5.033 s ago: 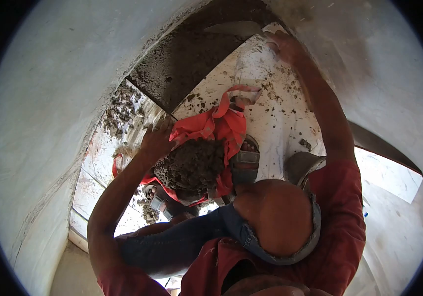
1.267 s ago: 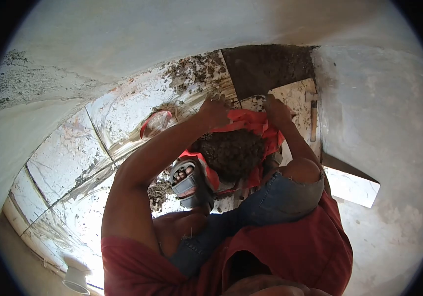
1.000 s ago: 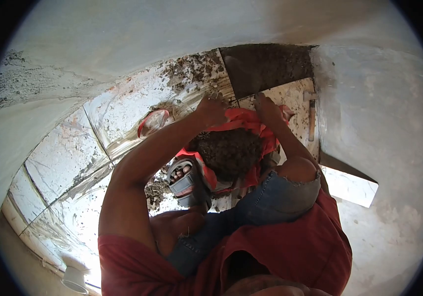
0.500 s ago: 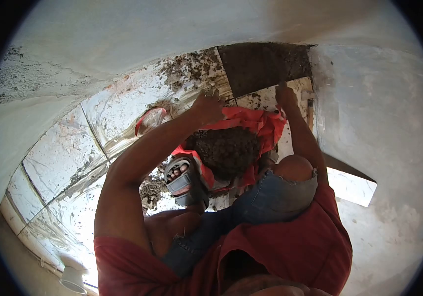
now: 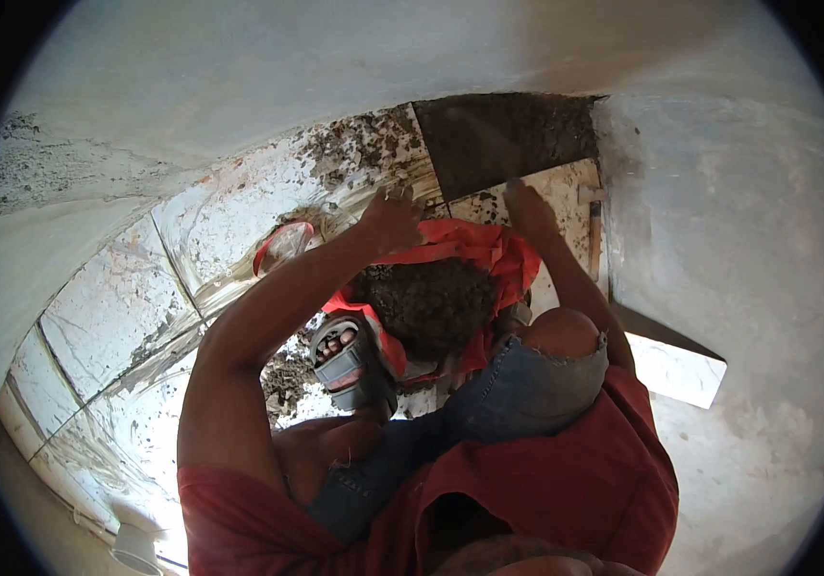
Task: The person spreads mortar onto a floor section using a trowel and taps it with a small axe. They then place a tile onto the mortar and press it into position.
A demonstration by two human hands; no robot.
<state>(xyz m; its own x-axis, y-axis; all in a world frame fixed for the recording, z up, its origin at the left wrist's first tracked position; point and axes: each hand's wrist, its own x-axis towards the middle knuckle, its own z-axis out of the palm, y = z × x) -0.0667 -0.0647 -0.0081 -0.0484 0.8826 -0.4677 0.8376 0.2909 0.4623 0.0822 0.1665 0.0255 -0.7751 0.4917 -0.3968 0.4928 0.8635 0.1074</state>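
My left hand (image 5: 393, 223) is over the far left edge of a red bag (image 5: 508, 252), its short-looking fingers slightly apart and nothing visible in them. Dark, lumpy wet mortar (image 5: 434, 300) fills the opened bag between my feet. Beyond the bag, my right hand (image 5: 530, 206) reaches to the near edge of a dark rectangular patch (image 5: 508, 139) on the floor. Motion blurs its fingers, and whether they hold anything cannot be made out.
Stained white tiles (image 5: 114, 336) spread across the left. A red-edged piece (image 5: 282, 246) lies left of the bag. Beside the right wall is a wooden-looking strip (image 5: 595, 235), with a white tile piece (image 5: 676, 370) nearer. My sandalled foot (image 5: 340, 360) is beside the bag.
My right hand has moved left and slightly nearer. My left hand has shifted a little left and nearer, while the whole view has shifted slightly.
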